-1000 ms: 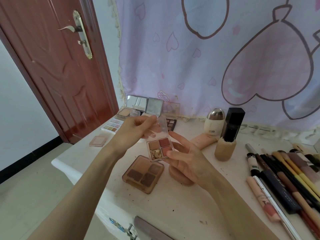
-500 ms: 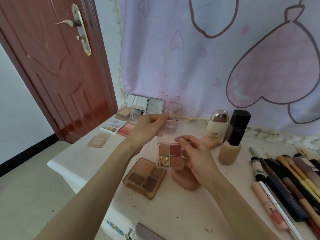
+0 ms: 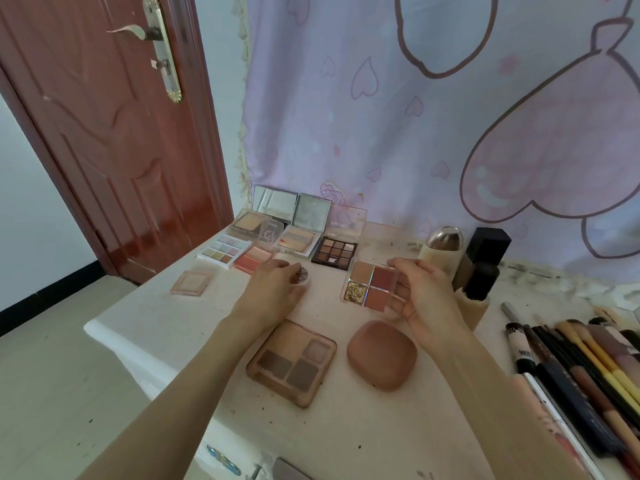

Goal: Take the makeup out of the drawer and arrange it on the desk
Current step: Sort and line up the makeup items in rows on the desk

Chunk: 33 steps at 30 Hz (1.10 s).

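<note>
My right hand (image 3: 424, 299) pinches a small clear four-pan palette (image 3: 370, 284) by its right side, low over the white desk (image 3: 156, 317); its pans are brown, dark red, gold glitter and terracotta. To its left, my left hand (image 3: 273, 289) lies on the desk with its fingers curled over the palette's clear lid (image 3: 302, 275), of which only a dark printed mark shows. In front of my hands lie a brown four-pan palette (image 3: 291, 363) and a rounded brown compact (image 3: 382, 355).
At the back left stand open mirrored compacts (image 3: 273, 206), a pastel palette (image 3: 223, 252), a pink blush (image 3: 252, 259) and a dark nine-pan palette (image 3: 334, 252). A black-capped bottle (image 3: 481, 268) stands right of my right hand. Brushes and pencils (image 3: 588, 368) line the right edge.
The lid and the palette have parted. My left hand has carried the lid left and down to the desk, while my right hand has moved the palette right and further back.
</note>
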Tool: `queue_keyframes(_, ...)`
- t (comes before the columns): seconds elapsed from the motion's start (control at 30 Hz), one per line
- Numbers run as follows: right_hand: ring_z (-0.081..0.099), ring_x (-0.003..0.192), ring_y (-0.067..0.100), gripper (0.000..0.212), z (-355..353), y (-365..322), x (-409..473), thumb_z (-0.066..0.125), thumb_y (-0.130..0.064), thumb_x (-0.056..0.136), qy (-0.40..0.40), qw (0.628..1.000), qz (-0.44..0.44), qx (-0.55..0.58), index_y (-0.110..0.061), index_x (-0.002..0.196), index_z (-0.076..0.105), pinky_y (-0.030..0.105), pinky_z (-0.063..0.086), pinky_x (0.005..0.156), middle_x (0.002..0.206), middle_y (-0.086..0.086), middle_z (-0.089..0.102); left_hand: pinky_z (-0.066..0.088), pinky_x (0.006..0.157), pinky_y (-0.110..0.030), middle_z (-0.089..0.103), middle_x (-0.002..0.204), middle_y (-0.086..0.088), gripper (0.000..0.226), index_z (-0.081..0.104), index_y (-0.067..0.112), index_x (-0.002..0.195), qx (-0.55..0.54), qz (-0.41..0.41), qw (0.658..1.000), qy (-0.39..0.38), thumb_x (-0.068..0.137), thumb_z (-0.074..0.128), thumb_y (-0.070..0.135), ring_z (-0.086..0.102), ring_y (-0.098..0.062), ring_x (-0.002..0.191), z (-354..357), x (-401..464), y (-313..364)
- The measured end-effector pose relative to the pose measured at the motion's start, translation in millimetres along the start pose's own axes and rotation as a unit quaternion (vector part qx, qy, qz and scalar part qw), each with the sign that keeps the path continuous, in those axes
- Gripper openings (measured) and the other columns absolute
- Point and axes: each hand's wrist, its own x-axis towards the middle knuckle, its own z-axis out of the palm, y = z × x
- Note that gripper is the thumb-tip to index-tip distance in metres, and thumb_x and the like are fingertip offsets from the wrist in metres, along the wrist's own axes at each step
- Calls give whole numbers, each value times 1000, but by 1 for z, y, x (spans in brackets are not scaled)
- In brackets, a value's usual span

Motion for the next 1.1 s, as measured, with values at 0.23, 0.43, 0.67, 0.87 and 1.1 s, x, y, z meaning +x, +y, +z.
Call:
queue_keyframes(0.23,61,66,14,12,16,-12,19,50,-10,93,26,1000,-13,-2,-16,83,53,23,50,45,80,6,61,33,99,-25,52,129,-7,44,52,18,131,-57,33,993,-98,90,56,32,48,-21,117,2,-8,30)
queue_keyframes(0.43,62,66,17,15,36,-11,36,46,-5,94,1,999,-3,-38,-14,83,52,25,51,47,80,9,62,36,89,-17,54,129,0,32,56,20,126,-131,4,990,-56,95,48,27,52,-12,110,-14,-24,7)
queue_keyframes(0.67,62,58,16,23,87,5,52,43,7,91,-75,991,38,-101,-10,80,54,26,53,46,73,8,64,32,99,-19,57,126,-2,28,63,17,118,-35,23,999,16,94,50,17,50,-17,117,-26,-65,-47)
queue_keyframes(0.87,62,69,22,28,114,27,63,37,8,91,-89,973,76,-197,-2,107,57,33,52,57,90,15,62,30,107,-31,50,135,-4,33,58,19,126,9,40,998,51,94,50,20,43,-21,127,-16,-75,-54)
queue_keyframes(1.1,62,100,35,20,122,42,73,48,3,85,-13,937,-29,-348,6,97,63,46,51,87,104,22,65,21,108,-24,45,139,5,35,53,26,130,20,35,997,60,96,44,26,35,-13,131,-12,-73,-59)
